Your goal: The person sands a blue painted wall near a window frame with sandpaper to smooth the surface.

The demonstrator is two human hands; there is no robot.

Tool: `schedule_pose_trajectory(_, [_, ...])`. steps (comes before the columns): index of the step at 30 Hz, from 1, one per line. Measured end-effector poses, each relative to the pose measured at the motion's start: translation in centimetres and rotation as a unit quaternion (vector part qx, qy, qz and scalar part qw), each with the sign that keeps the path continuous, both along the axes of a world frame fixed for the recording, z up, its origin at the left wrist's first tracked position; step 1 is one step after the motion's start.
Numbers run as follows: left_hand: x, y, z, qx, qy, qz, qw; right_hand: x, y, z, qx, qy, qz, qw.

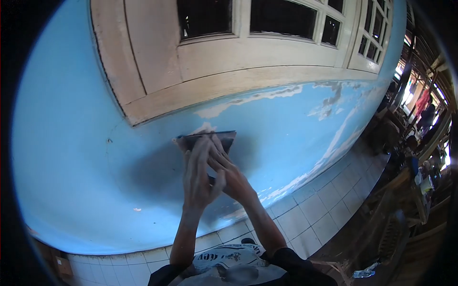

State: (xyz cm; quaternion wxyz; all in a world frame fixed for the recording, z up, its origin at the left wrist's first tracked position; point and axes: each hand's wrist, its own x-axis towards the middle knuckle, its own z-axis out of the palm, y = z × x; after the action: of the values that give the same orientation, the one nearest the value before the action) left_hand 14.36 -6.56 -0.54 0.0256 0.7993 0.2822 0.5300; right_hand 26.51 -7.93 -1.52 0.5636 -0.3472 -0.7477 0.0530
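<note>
A dark, folded sheet of sandpaper (229, 138) lies against the light blue wall (281, 138), just below a patch of bare white plaster. My left hand (195, 178) presses the sheet to the wall with its fingers stretched upward. My right hand (229, 175) bears on the same sheet, its fingers overlapping those of the left near the middle. Pale dust coats both hands. How the fingers grip the edges of the sheet is partly hidden.
Above is a cream wooden window frame (214, 93) with dark glass panes. Paint has peeled in several patches (329, 102) to the right. White tiles (310, 214) run along the wall's foot. At the right are wooden furniture (398, 183) and a plastic bottle (364, 273).
</note>
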Motion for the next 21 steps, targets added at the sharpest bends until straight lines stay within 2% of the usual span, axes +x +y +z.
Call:
schedule_pose_trajectory(1, [0.0, 0.2, 0.0, 0.002, 0.002, -0.004, 1.000, 0.8, -0.6, 0.1, -0.005, -0.017, -0.001, 1.000])
schedule_pose_trajectory(3, [-0.1, 0.6, -0.5, 0.057, 0.077, 0.109, 0.989, 2.5, -1.3, 0.1, -0.010, -0.032, -0.002, 0.999])
schedule_pose_trajectory(5, [0.8, 0.5, -0.6, 0.031, 0.090, 0.131, 0.987, 4.8, -1.9, -0.1, 0.062, 0.061, -0.038, 0.995])
schedule_pose_trajectory(7, [1.8, 0.4, -1.0, 0.003, 0.103, 0.142, 0.984, 8.1, -2.2, 0.6, 0.083, 0.083, -0.128, 0.985])
schedule_pose_trajectory(9, [2.8, 0.9, -1.4, 0.014, 0.072, 0.201, 0.977, 11.7, -1.5, 0.9, 0.072, 0.125, -0.219, 0.965])
schedule_pose_trajectory(10, [3.4, 1.1, -1.4, 0.013, 0.073, 0.193, 0.978, 13.8, -0.6, 0.7, 0.083, 0.109, -0.264, 0.955])
schedule_pose_trajectory(12, [4.6, 1.6, -1.4, 0.015, 0.060, 0.298, 0.953, 17.4, 1.0, -0.1, 0.095, 0.090, -0.310, 0.942])
schedule_pose_trajectory(14, [5.3, 3.0, -1.6, 0.041, 0.050, 0.323, 0.944, 20.0, 2.3, -0.5, 0.066, 0.119, -0.396, 0.908])
schedule_pose_trajectory(15, [5.6, 3.4, -1.2, 0.068, 0.041, 0.352, 0.933, 20.8, 2.6, -0.5, 0.077, 0.101, -0.404, 0.906])
schedule_pose_trajectory(19, [7.7, 3.5, 0.4, 0.094, 0.020, 0.358, 0.929, 22.6, 5.0, 0.5, 0.110, 0.098, -0.415, 0.898])
schedule_pose_trajectory(21, [8.9, 3.3, 0.3, 0.130, 0.018, 0.155, 0.979, 22.5, 6.6, 0.9, 0.137, 0.108, -0.414, 0.894])
